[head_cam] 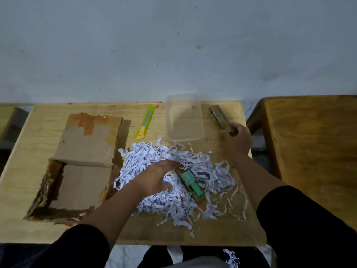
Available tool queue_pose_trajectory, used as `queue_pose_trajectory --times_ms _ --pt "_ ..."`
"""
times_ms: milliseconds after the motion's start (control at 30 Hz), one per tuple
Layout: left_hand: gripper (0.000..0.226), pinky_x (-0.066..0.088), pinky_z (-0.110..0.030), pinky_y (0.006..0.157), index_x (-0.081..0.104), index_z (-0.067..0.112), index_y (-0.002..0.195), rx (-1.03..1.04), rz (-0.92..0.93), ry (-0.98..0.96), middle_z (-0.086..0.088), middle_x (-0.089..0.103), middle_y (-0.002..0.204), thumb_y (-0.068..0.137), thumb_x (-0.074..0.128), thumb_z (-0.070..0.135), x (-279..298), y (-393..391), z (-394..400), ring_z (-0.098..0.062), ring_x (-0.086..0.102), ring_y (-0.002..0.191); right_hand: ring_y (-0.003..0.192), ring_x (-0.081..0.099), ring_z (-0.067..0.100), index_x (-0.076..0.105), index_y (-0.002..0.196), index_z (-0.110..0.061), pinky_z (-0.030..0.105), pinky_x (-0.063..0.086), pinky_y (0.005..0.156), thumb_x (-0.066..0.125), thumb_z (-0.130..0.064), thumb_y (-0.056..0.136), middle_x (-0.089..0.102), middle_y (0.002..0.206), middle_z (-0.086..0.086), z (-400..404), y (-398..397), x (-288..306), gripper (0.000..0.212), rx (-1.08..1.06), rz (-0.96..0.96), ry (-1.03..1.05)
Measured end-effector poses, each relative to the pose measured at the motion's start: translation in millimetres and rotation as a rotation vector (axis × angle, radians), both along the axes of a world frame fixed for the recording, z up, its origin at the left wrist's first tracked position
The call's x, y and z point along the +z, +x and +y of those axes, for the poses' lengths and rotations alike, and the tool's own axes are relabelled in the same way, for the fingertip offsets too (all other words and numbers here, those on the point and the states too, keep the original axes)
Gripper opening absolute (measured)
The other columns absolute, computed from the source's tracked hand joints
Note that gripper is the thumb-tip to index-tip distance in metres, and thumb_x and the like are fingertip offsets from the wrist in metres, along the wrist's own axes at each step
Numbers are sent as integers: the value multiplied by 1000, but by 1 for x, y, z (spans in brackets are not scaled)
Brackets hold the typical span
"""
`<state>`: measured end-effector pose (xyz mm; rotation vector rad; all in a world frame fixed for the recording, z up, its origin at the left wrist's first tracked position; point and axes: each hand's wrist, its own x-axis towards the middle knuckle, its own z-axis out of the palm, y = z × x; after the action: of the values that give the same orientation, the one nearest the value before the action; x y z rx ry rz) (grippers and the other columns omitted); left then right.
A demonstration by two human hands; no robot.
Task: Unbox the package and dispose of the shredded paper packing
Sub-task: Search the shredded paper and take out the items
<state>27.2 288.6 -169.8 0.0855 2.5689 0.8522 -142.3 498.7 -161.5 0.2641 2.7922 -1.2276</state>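
A heap of white shredded paper (154,157) covers the middle of the wooden table (34,136). My left hand (154,176) lies palm down in the heap, fingers buried in the strips, touching a long brown and green box (190,180) that lies half covered. My right hand (238,139) is at the far right, closed around the near end of a second long brown box (219,116) resting on the table. The opened cardboard package (85,159) lies flattened at the left, flaps spread, with brown tape on it.
A clear plastic tub (169,122) stands empty behind the heap. A green and yellow utility knife (145,121) lies beside it. Another wooden table (313,151) stands to the right. A few paper strips (230,258) have dropped onto my lap.
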Motion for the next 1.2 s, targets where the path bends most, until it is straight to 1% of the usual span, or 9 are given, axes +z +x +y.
queue_pose_trajectory --times_ms 167,367,500,600,667,733,833,1067,1200 --pt "75 33 -27 103 36 19 140 -22 25 -9 -6 43 142 75 75 23 2 -1 2 -22 43 128 113 50 30 53 124 -7 34 39 95 65 -25 82 52 122 17 5 10 4 47 27 9 58" --pt "75 30 -27 106 37 19 140 -49 76 -9 -7 42 143 75 75 23 1 2 0 -24 41 130 105 54 36 60 115 -1 37 41 88 61 -18 86 60 111 23 7 54 15 34 100 132 118" --pt "76 30 -32 108 35 17 140 -92 96 -44 -9 41 144 76 75 26 2 1 0 -25 39 131 94 58 35 65 101 -1 32 41 78 61 -18 86 63 96 20 2 94 18 23 229 200 165" --pt "75 32 -31 106 36 18 140 -97 138 -47 -9 43 143 75 75 26 2 3 0 -24 40 130 90 58 33 66 95 -2 28 39 76 63 -19 85 61 91 19 -5 126 21 20 323 194 170" --pt "75 34 -33 104 36 18 140 -90 136 -48 -9 43 143 76 74 26 2 3 1 -25 41 129 91 57 33 66 93 -3 30 40 76 62 -19 85 60 91 18 -7 145 19 18 395 148 191" --pt "74 34 -34 104 36 18 140 -99 133 -57 -9 42 143 77 73 27 2 3 1 -26 41 129 93 57 31 66 95 -6 36 44 75 61 -22 86 60 95 15 -6 161 17 19 431 81 214" --pt "73 35 -36 104 35 17 140 -108 133 -65 -10 41 143 78 73 29 0 3 1 -27 41 128 95 55 27 64 103 -12 32 43 71 62 -32 85 60 99 10 -2 178 14 27 453 19 302" --pt "74 35 -35 103 33 17 141 -117 138 -70 -10 41 142 79 72 29 -2 3 0 -27 41 128 95 53 25 64 103 -17 32 41 72 63 -45 79 62 92 7 2 194 8 37 409 -13 462" --pt "74 36 -34 102 36 16 139 -107 152 -56 -11 46 138 76 74 28 -5 4 -1 -27 45 123 99 49 23 64 106 -16 32 39 79 65 -37 79 60 99 6 -3 195 8 34 359 -7 439"
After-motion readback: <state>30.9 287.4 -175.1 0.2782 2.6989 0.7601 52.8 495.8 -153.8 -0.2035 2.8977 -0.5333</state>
